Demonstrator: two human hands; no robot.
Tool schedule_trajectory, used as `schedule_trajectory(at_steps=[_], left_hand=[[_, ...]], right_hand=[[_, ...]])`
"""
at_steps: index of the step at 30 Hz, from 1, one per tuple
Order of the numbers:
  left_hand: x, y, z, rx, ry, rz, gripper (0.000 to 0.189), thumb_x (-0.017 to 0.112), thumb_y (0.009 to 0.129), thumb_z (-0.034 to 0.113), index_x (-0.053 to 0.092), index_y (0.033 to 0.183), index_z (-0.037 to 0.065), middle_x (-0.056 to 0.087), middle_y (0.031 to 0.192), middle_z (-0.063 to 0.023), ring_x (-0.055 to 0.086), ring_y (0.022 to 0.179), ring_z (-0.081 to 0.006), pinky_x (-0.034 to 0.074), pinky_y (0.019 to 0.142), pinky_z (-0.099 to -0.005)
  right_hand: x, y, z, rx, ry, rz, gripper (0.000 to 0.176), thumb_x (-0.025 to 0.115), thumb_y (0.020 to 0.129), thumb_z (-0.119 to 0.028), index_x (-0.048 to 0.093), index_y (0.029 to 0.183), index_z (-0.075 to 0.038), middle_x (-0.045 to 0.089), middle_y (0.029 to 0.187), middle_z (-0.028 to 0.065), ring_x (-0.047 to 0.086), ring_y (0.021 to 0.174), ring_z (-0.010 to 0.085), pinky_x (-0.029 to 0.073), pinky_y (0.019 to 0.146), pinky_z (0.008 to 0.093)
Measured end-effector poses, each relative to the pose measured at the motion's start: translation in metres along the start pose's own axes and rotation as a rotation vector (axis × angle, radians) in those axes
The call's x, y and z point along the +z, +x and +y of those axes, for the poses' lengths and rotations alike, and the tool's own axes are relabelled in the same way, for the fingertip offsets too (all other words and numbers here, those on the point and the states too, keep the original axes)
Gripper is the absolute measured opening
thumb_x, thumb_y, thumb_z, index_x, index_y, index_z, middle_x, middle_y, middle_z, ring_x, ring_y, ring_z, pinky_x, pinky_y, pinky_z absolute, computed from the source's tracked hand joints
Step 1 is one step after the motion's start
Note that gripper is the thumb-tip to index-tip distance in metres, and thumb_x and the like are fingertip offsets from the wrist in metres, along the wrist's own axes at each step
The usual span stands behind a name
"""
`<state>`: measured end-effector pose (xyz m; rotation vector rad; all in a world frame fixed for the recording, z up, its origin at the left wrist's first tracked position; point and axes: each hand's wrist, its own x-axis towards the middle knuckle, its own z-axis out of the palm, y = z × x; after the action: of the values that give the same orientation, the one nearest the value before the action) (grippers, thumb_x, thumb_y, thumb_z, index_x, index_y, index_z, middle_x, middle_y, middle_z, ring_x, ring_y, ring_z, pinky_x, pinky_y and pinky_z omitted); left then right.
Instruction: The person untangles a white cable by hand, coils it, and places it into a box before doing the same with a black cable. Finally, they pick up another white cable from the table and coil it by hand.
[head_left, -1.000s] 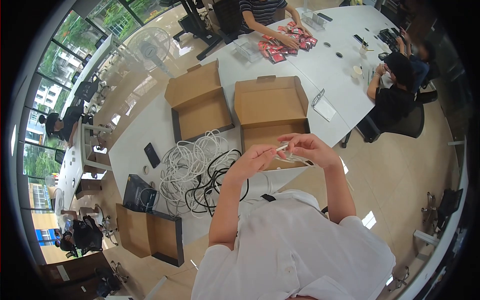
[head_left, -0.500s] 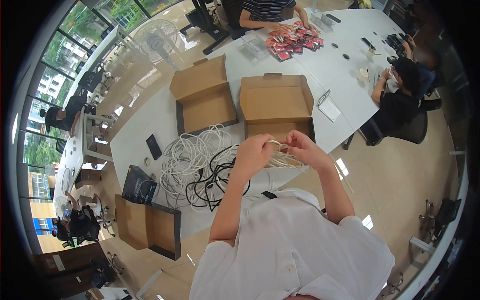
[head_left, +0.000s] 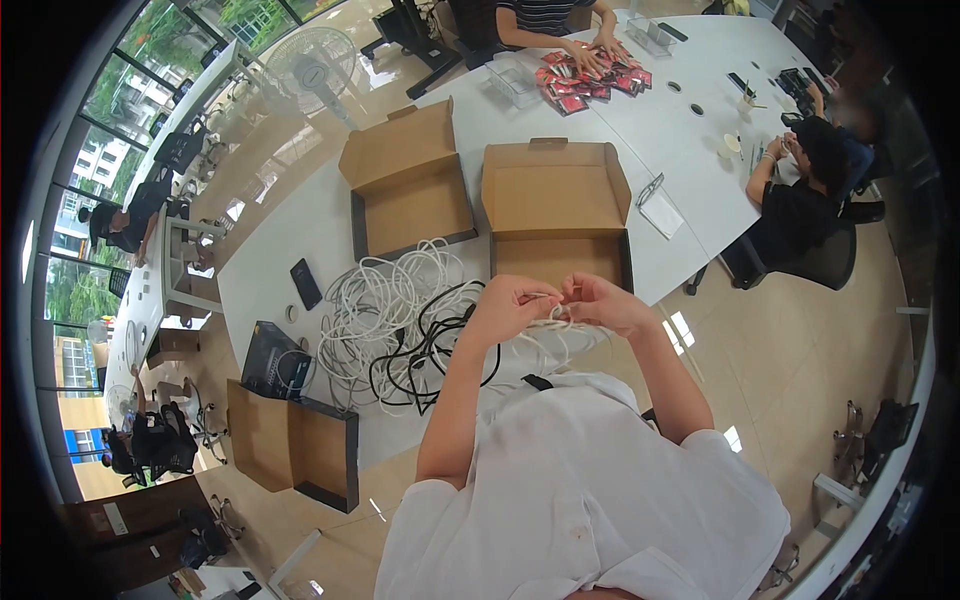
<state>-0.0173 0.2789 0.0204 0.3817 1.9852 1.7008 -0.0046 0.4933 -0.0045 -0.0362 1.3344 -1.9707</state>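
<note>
My left hand (head_left: 508, 308) and my right hand (head_left: 606, 303) meet close together at the table's near edge, in front of an open cardboard box (head_left: 558, 200). Fingers of both are pinched on a white cable (head_left: 558, 318), part of which hangs in loops below them. To their left lies a tangled heap of white cables (head_left: 365, 320), with black cables (head_left: 425, 350) mixed in on its near side. The fingers hide the exact grip points.
Another open box (head_left: 410, 205) stands at the back left, a third (head_left: 300, 455) at the near left edge beside a dark box (head_left: 275, 360). A phone (head_left: 306, 284) lies left. Across the table (head_left: 700, 140), a person's hands touch red packets (head_left: 595, 80).
My hands have shifted slightly, and the cable between them hangs in looser loops. The person across the table has moved their hands over the red packets.
</note>
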Motion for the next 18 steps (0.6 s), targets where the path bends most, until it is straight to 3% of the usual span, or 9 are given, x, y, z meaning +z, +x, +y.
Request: schedule_trajectory(at_steps=[4, 6, 9, 12, 15, 17, 18], left_hand=[[-0.010, -0.014, 0.011, 0.123, -0.185, 0.207, 0.011, 0.064, 0.086, 0.010, 0.068, 0.090, 0.000, 0.059, 0.070, 0.0028, 0.047, 0.062, -0.0028, 0.036, 0.055, -0.0179], [-0.025, -0.021, 0.013, 0.141, -0.432, 0.443, 0.011, 0.061, 0.089, 0.013, 0.066, 0.091, 0.004, 0.046, 0.061, 0.0052, 0.037, 0.056, -0.0039, 0.031, 0.054, -0.0188], [-0.056, -0.024, 0.003, 0.347, -0.887, 0.577, 0.015, 0.057, 0.092, 0.014, 0.062, 0.084, 0.003, 0.041, 0.060, 0.0043, 0.033, 0.056, -0.0060, 0.028, 0.053, -0.0227], [-0.061, -0.035, 0.001, 0.433, -1.206, 0.490, 0.018, 0.057, 0.091, 0.015, 0.055, 0.078, 0.004, 0.028, 0.058, 0.0027, 0.028, 0.056, -0.0086, 0.025, 0.053, -0.0262], [-0.039, -0.038, -0.013, 0.528, -1.014, 0.429, 0.021, 0.056, 0.088, 0.008, 0.049, 0.068, 0.004, 0.033, 0.058, 0.0009, 0.032, 0.057, -0.0103, 0.026, 0.055, -0.0264], [-0.023, -0.044, -0.026, 0.316, -0.504, 0.436, 0.025, 0.055, 0.082, 0.002, 0.046, 0.059, 0.003, 0.038, 0.058, 0.0005, 0.033, 0.057, -0.0120, 0.025, 0.054, -0.0267], [-0.013, -0.046, -0.024, 0.338, -0.432, 0.398, 0.025, 0.055, 0.080, 0.002, 0.044, 0.058, 0.003, 0.039, 0.057, 0.0000, 0.033, 0.056, -0.0124, 0.025, 0.053, -0.0272]], right_hand=[[-0.001, 0.012, 0.023, 0.002, -0.105, 0.082, 0.022, 0.052, 0.079, 0.009, 0.047, 0.094, -0.006, 0.060, 0.094, 0.0061, 0.059, 0.082, 0.0108, 0.049, 0.069, 0.0223], [-0.015, 0.019, 0.041, -0.029, 0.051, 0.104, 0.021, 0.051, 0.080, 0.009, 0.049, 0.095, -0.006, 0.061, 0.093, 0.0058, 0.060, 0.081, 0.0115, 0.049, 0.068, 0.0223], [-0.020, 0.020, 0.041, -0.049, 0.253, 0.192, 0.023, 0.049, 0.080, 0.010, 0.051, 0.097, -0.005, 0.061, 0.092, 0.0058, 0.061, 0.080, 0.0126, 0.050, 0.067, 0.0226], [-0.017, 0.021, 0.031, -0.057, 0.367, 0.305, 0.019, 0.051, 0.084, 0.005, 0.053, 0.100, -0.005, 0.062, 0.089, 0.0052, 0.062, 0.073, 0.0122, 0.052, 0.061, 0.0225], [-0.019, 0.023, 0.023, -0.063, 0.416, 0.357, 0.014, 0.053, 0.087, 0.000, 0.053, 0.100, -0.005, 0.062, 0.084, 0.0044, 0.061, 0.065, 0.0113, 0.051, 0.055, 0.0213], [-0.020, 0.026, 0.018, -0.064, 0.440, 0.386, 0.011, 0.054, 0.090, -0.004, 0.053, 0.101, -0.004, 0.062, 0.082, 0.0039, 0.060, 0.061, 0.0106, 0.050, 0.052, 0.0205], [-0.018, 0.026, 0.015, -0.067, 0.473, 0.378, 0.012, 0.052, 0.089, -0.003, 0.054, 0.101, -0.004, 0.062, 0.081, 0.0040, 0.059, 0.060, 0.0104, 0.049, 0.051, 0.0204]])
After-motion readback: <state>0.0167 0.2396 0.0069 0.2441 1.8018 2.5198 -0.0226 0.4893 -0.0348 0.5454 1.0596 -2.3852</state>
